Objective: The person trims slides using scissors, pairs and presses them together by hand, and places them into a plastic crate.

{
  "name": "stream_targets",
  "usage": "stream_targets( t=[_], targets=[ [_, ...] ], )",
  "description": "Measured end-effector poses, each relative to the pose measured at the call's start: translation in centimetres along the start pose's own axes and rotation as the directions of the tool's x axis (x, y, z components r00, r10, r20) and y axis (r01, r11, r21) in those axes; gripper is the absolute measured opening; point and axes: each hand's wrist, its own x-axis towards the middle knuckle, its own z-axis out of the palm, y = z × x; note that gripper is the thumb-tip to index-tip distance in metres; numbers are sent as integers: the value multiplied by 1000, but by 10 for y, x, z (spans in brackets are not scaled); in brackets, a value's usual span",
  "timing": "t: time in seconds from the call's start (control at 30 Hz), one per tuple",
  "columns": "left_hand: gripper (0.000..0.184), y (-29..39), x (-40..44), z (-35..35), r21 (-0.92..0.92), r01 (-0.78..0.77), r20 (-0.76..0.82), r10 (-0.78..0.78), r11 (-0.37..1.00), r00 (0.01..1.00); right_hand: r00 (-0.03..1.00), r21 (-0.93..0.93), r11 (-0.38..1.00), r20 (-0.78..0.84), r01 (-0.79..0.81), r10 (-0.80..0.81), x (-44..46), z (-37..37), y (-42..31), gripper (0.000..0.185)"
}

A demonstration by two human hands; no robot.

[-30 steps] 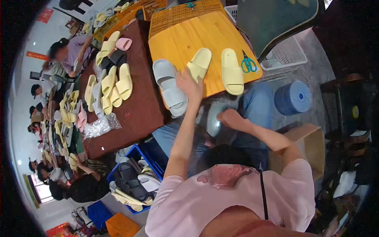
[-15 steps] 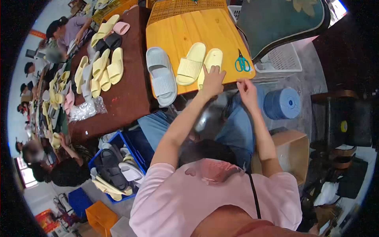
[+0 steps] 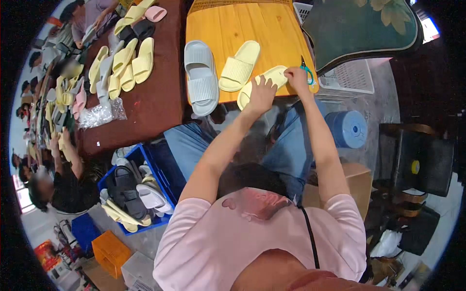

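A pale yellow slipper point(image 3: 275, 75) lies slantwise near the front edge of the wooden tabletop point(image 3: 272, 29). My left hand point(image 3: 262, 94) holds it at the strap end, fingers bent and spread over it. At the slipper's other end, my right hand point(image 3: 297, 80) has its fingertips pinched together; what is between them is hidden. Teal-handled scissors point(image 3: 309, 75) lie just beyond the right hand, partly covered by it. A second yellow slipper point(image 3: 238, 70) rests flat to the left, and beside it is a larger grey slipper point(image 3: 202, 82).
A brown-covered table point(image 3: 160, 92) on the left carries several slippers and clear plastic wrap point(image 3: 103, 114). Below it stands a blue crate point(image 3: 170, 194) of slippers. A white basket point(image 3: 357, 77), blue water bottle point(image 3: 345, 129) and cardboard box point(image 3: 357, 186) are to the right. People sit far left.
The yellow slipper under my left hand has turned, its free end swinging right. My right hand has moved up from the table edge to that end, now overlapping the scissors.
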Motion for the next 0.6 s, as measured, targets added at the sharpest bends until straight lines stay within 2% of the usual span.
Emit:
stream_targets(
  t=[0.07,0.13,0.23,0.4,0.47,0.5,0.53,0.6],
  targets=[
    [45,4,1,1,44,22,10,-22,999,1000,993,-28,992,21,119,-119,-2,-2,2,10],
    [47,2,2,1,40,19,38,-20,999,999,985,-67,986,82,154,-149,-1,-3,-1,9],
    [51,3,3,0,44,36,62,-39,998,997,964,-283,929,186,239,-192,7,-3,-8,12],
    [52,5,3,-3,22,65,130,-68,998,989,905,-357,847,312,394,-290,17,-7,-13,10],
    [51,5,2,-5,14,63,139,-65,998,988,866,-434,760,363,484,-343,19,-9,-19,10],
    [51,6,1,-5,9,63,153,-63,998,986,840,-378,756,336,534,-426,19,-11,-23,9],
    [51,6,0,-4,9,65,156,-65,998,986,840,-374,758,337,535,-426,19,-12,-27,9],
    [50,6,1,-3,6,67,125,-67,998,990,775,-402,688,494,605,-393,21,-14,-32,8]
  ],
)
